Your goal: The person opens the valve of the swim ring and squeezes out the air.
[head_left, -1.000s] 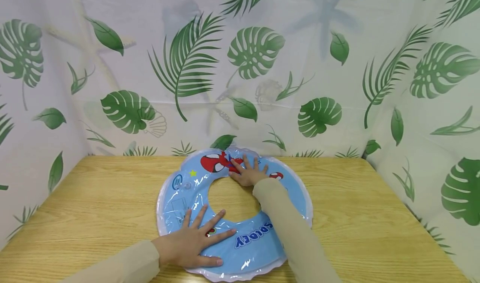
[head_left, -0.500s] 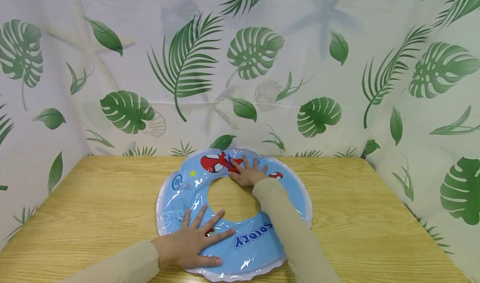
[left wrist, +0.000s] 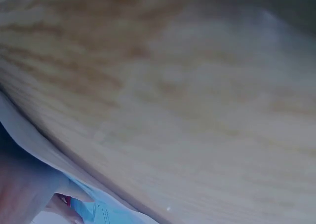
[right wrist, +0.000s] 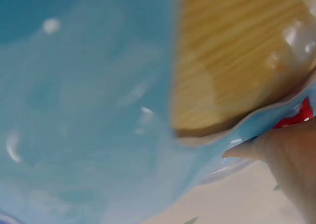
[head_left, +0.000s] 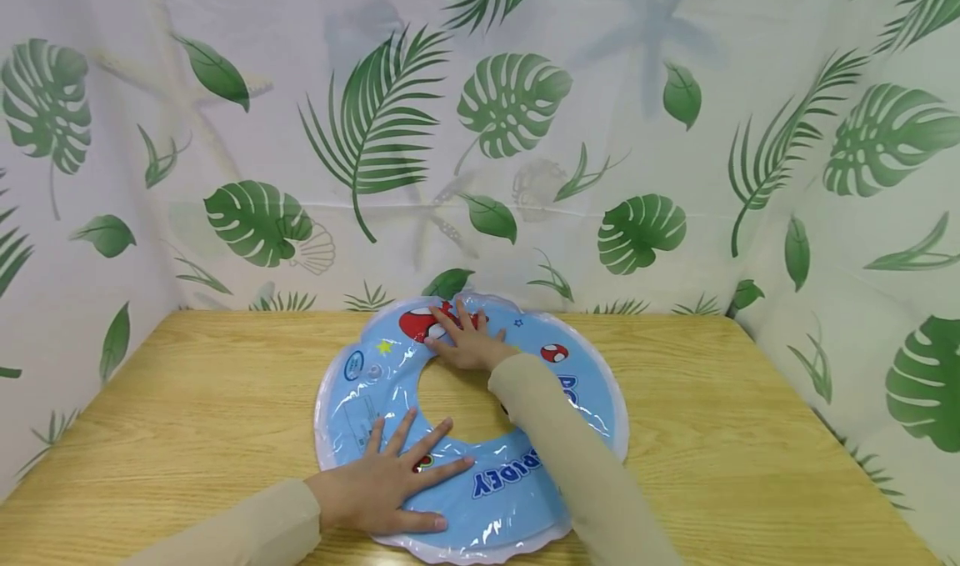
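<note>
A light blue swim ring (head_left: 525, 499) with red-and-white cartoon faces, a yellow star and blue lettering lies on the wooden table. My left hand (head_left: 386, 483) rests on its near left part, palm down with fingers spread. Across the hole, my right hand (head_left: 471, 341) lies on the far part over the red printed figure, fingers straight and apart. The ring looks rather flat, with a frilled pale edge. Close up in the right wrist view, the thumb side of the right hand (right wrist: 289, 160) touches the glossy blue vinyl (right wrist: 89, 110) near the inner edge.
The wooden table (head_left: 712, 433) extends to both sides of the ring. Behind it and along both sides hangs a white curtain (head_left: 525, 241) printed with green leaves. The ring's far edge lies close to the back curtain. A clear valve (head_left: 374, 373) shows on the ring's left.
My right hand has slid left along the far part of the ring, uncovering more print on the right. My left hand stays in place.
</note>
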A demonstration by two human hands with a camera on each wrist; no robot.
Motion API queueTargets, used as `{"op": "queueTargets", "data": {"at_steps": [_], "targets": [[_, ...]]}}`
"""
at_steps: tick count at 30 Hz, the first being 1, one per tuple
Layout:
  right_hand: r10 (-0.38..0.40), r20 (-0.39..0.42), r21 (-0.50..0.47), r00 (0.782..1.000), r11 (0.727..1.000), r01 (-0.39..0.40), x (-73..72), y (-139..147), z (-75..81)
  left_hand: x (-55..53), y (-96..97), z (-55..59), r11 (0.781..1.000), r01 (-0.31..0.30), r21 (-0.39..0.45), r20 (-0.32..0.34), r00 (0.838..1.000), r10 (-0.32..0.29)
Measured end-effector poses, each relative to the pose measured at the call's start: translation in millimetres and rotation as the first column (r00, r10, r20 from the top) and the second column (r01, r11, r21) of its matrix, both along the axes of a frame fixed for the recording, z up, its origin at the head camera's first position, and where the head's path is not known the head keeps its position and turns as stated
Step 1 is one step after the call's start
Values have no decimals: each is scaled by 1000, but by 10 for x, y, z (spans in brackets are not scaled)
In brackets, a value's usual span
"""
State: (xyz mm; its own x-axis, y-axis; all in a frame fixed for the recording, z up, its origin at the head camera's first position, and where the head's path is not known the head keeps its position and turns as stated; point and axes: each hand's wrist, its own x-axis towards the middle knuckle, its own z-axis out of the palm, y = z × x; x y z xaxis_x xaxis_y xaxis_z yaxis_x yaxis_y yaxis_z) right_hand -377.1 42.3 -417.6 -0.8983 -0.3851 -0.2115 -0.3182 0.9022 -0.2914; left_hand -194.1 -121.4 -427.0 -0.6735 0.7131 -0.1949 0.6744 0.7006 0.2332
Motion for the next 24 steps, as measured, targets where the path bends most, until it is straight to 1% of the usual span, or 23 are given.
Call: {"op": "queueTargets", "data": {"at_steps": [3, 8, 15, 20, 24], "targets": [[-4, -9, 26, 1000, 1000, 4, 34, -59, -5, -4, 1, -13, 1000, 5, 6, -5, 1000, -5], [-1, -26, 84, 1000, 996, 3, 70, -102, -34, -11, 1, -26, 1000, -8, 3, 14, 1000, 8], [-11, -1, 157, 1000, 988, 11, 69, -127, -55, -13, 15, -26, 1000, -7, -3, 14, 1000, 7], [-25, 8, 174, 1000, 984, 24, 58, -147, -61, -12, 20, -2, 1000, -13, -11, 23, 1000, 13], [-13, -5, 191, 1000, 981, 14, 64, -169, -80, -8, 15, 8, 1000, -19, -10, 41, 999, 20]]}}
